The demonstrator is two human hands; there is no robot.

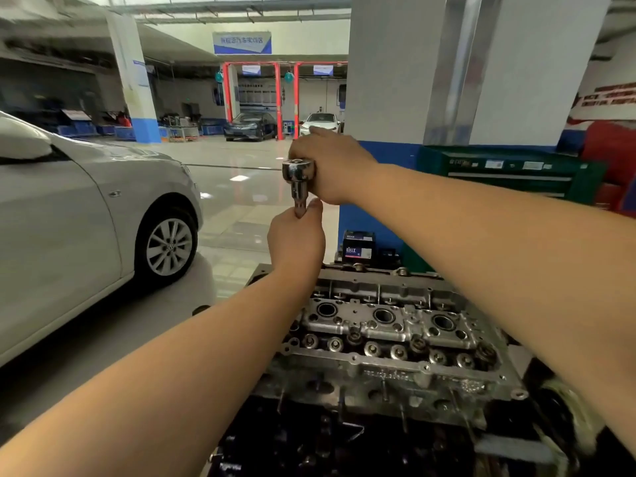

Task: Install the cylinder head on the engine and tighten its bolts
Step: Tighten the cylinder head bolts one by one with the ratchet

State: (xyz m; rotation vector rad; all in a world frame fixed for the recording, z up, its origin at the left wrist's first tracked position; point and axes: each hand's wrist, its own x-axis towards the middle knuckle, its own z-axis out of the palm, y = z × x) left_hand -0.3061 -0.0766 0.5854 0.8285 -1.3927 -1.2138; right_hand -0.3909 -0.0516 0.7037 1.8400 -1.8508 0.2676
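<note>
1. Head view: In a vehicle workshop, a person raises a chrome ratchet wrench (298, 172) well above the cylinder head (389, 333), which already sits on the dark engine block (344, 438) at the lower centre of the picture.
2. The right hand (332, 166) is wrapped around the wrench just behind its round head; the left hand (296, 237) pinches the socket or extension piece (298, 201) hanging beneath it, fingers curled around its lower end.
3. The step in hand appears to be fitting or adjusting the socket on the drive, ahead of tightening; whether every head bolt is in its hole cannot be told from here.
4. The next move likely calls for bringing the tool down squarely over one bolt recess (383, 315) and seating it before any swing.
5. Room to work: open floor lies to the left, though a silver car (86, 215) stands near that side. A pillar (395, 80) and a green tool cabinet (509, 170) stand behind the engine, and a small boxed item (358, 247) sits just beyond the head's far edge, which may limit the handle's sweep there.
</note>
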